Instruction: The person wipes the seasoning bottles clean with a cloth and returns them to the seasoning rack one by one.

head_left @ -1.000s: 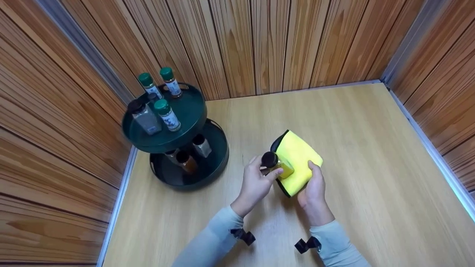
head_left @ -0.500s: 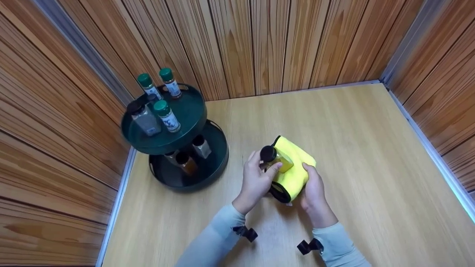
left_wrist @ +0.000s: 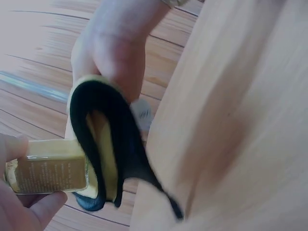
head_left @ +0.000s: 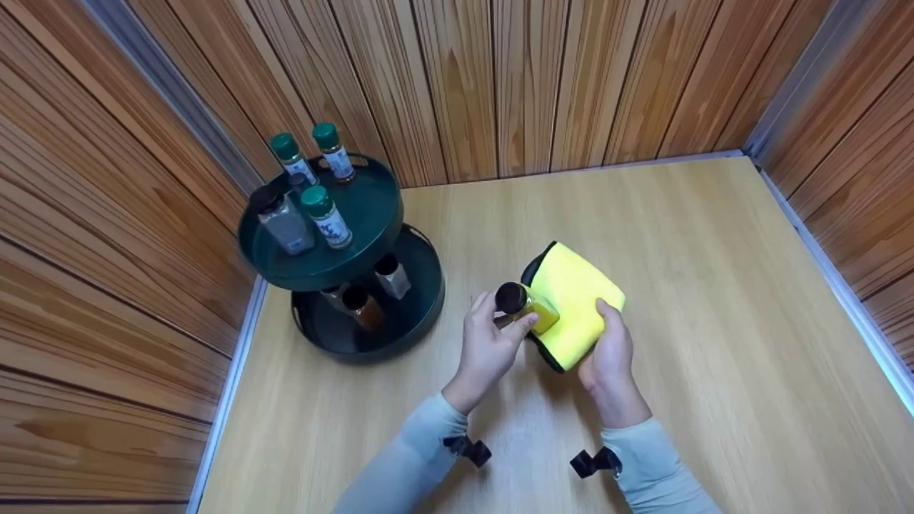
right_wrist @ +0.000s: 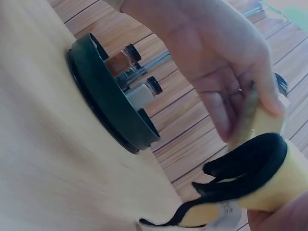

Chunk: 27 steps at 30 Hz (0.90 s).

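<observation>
A spice jar with a black lid and yellow contents [head_left: 543, 314] is pinched between the thumb and fingers of my left hand [head_left: 485, 357], its lid pointing up and left. My right hand [head_left: 610, 357] grips a folded yellow cloth with black edging [head_left: 578, 285], thumb on top and fingers underneath. The jar's base lies against the cloth's left part. In the left wrist view, printed text covers the jar's side [left_wrist: 53, 173], and the cloth's black edge [left_wrist: 130, 154] loops open beside it. A white tag [right_wrist: 228, 214] hangs from the cloth in the right wrist view.
Left on the wooden table [head_left: 678, 235] stands a two-tier dark green rack [head_left: 371, 207]. Its upper tier bears several jars, including green-lidded ones [head_left: 332, 225] and a larger dark-lidded one [head_left: 285, 225]. Black-lidded jars [head_left: 393, 278] stand on the lower tier. Wood-panelled walls [head_left: 528, 93] enclose the table.
The cloth dipped and curled toward me half a second ago; now it is raised and flatter again. The jar stays in my left hand, shifted slightly left against the cloth.
</observation>
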Tool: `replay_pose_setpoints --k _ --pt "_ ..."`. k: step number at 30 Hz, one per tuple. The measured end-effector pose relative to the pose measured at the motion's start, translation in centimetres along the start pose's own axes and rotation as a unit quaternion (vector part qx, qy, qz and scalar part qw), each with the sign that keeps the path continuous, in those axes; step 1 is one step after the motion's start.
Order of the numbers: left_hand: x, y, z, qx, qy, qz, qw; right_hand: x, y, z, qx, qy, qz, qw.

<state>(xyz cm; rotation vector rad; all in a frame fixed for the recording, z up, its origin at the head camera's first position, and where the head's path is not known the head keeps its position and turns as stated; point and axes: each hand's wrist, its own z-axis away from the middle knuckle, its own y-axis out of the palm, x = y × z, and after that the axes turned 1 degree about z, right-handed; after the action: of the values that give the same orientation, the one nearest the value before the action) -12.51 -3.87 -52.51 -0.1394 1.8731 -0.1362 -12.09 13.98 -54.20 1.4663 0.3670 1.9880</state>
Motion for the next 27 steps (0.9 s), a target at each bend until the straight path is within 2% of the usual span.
replay_pose_setpoints --k 4,8,15,21,27 --pt "-0.3 0.2 0.2 -0.002 0.004 0.025 0.9997 -0.6 0.5 -0.1 0.026 0.026 -0.004 0.9993" --pt "-0.5 0.2 -0.1 -0.007 0.014 0.034 0.9993 -1.0 0.8 -0.1 0.045 0.042 0.031 0.9976" --pt "-0.3 -0.9 -0.9 -0.012 0.037 -0.001 0.9993 -0.9 0.6 0.0 0.045 0.022 0.082 0.9954" --pt "0.1 -1.9 -1.2 -0.021 0.024 -0.008 0.9994 -0.8 0.2 0.0 0.033 0.012 0.064 0.9974" --pt "-0.3 -2.4 -1.3 -0.022 0.012 -0.009 0.9996 -0.9 0.4 0.3 0.032 0.014 0.049 0.9982"
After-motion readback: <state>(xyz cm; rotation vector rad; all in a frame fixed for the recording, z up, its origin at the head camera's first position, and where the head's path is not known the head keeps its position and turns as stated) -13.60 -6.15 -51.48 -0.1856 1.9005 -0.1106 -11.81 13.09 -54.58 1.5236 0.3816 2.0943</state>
